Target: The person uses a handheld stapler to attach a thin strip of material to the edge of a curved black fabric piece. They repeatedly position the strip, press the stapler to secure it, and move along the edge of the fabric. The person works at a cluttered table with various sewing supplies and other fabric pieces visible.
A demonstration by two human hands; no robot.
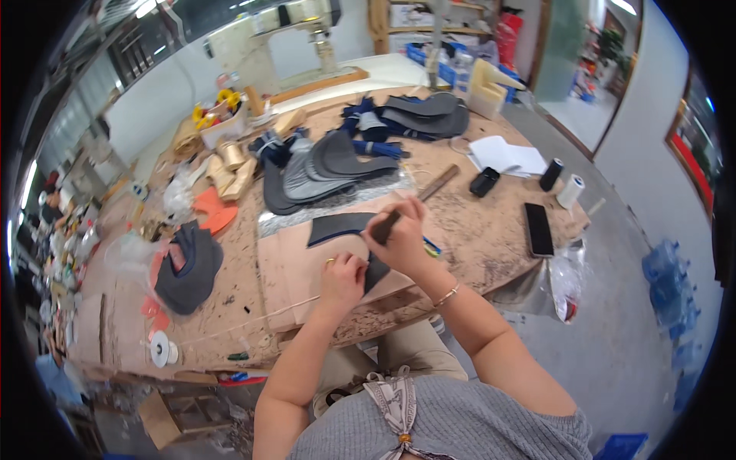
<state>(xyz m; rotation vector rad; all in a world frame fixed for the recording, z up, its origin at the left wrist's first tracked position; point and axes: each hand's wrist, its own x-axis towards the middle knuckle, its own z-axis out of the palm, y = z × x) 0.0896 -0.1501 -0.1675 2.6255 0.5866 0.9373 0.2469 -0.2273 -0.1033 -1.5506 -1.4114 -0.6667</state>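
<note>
On a tan board point(287, 264) at the table's front lies a curved dark grey piece point(337, 225) with a blue inner edge; it looks like sheet material. My left hand point(343, 280), with a ring on it, holds the piece down along its inner curve, fingers bent and tips against it. Just right and above, my right hand point(400, 234) is closed around a dark brown object point(383, 228), perhaps a tool handle; blur and fingers hide its kind. Both hands partly cover the piece's right side.
Behind the board lie stacked grey curved pieces point(333, 157) and bundles of blue strips point(376, 148). A wooden stick point(438, 183), black phone point(539, 230), thread spools point(570, 191) and white paper point(506, 156) are to the right. Left are another grey stack point(189, 268) and a white spool point(163, 349).
</note>
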